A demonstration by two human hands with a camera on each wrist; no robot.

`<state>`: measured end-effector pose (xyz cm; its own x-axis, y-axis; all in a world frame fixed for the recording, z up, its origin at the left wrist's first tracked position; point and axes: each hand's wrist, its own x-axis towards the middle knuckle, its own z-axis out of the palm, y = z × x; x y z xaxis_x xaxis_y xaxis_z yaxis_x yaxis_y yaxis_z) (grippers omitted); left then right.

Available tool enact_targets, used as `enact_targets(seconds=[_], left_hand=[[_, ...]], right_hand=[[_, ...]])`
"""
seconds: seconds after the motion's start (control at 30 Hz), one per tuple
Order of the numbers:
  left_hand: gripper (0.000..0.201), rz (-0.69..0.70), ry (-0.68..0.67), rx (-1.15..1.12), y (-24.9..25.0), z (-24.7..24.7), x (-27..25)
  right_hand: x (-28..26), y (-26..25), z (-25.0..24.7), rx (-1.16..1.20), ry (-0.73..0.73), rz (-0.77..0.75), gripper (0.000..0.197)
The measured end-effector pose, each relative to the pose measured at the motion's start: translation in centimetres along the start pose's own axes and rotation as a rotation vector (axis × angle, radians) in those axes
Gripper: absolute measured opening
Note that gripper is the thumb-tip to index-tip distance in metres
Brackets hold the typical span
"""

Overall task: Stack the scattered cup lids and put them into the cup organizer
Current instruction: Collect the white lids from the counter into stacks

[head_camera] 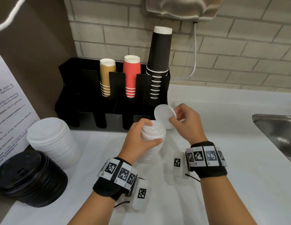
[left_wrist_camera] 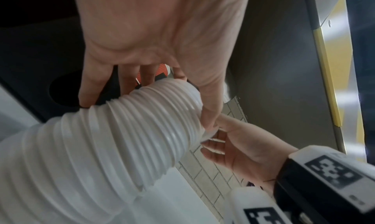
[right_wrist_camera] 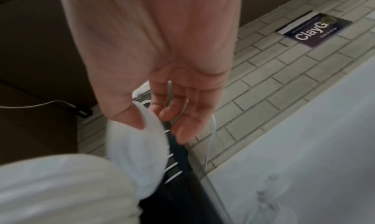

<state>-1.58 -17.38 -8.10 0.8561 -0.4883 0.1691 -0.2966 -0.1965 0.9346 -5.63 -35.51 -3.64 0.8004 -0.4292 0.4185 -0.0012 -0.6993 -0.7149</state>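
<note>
Stacking step judged in hand: small white lid stack [head_camera: 152,142], standing on white surface [head_camera: 222,159] in front of black cup organizer [head_camera: 86,88], is gripped near top by left hand [head_camera: 138,135], fingers curled round it. Loose white lid [head_camera: 162,113] is pinched at rim by right hand [head_camera: 185,122], held tilted just above stack. Next move likely calls for lid levelled, centred, pressed onto stack top. Both wrists are raised above surface.

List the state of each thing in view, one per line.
Left hand: grips the small lid stack.
Small lid stack: upright on the counter.
Right hand: pinches a single lid.
Single lid: tilted, above the stack.
Organizer: holds cups; leftmost slot empty.
Black lids: stacked.
</note>
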Motion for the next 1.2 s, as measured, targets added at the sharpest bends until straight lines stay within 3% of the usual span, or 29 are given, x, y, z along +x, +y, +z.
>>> enact_targets(seconds=[0.1,0.23,0.3,0.47,0.63,0.8,1.0,1.2], left_hand=[[0.047,0.019,0.012,-0.003,-0.2,0.2,0.1],[0.051,0.043,0.018,-0.024,-0.3,0.4,0.1],[0.059,0.035,0.022,-0.058,-0.4,0.3,0.1],[0.087,0.014,0.054,-0.086,-0.5,0.1,0.3],[0.102,0.004,0.043,-0.086,-0.7,0.0,0.3],[0.097,0.017,0.025,-0.059,-0.6,-0.1,0.6],[0.069,0.044,-0.016,-0.022,-0.8,-0.4,1.0],[0.066,0.037,-0.012,0.036,-0.7,-0.8,1.4]], right_hand=[[-0.9,-0.5,0.4,0.061,-0.053,-0.058,0.020],[-1.6,-0.6,1.0,0.141,-0.315,-0.064,0.025],[-1.8,-0.5,1.1,0.216,-0.375,-0.033,0.030],[-1.8,-1.3,1.3,0.255,-0.384,-0.092,0.025],[-1.5,-2.2,1.6,0.218,-0.409,-0.130,0.033],[-1.6,-2.5,1.7,0.157,-0.422,-0.120,0.039],[-1.8,-2.1,1.1,0.232,-0.440,-0.100,0.042],[-1.0,-1.8,0.7,0.231,-0.484,-0.123,0.041]])
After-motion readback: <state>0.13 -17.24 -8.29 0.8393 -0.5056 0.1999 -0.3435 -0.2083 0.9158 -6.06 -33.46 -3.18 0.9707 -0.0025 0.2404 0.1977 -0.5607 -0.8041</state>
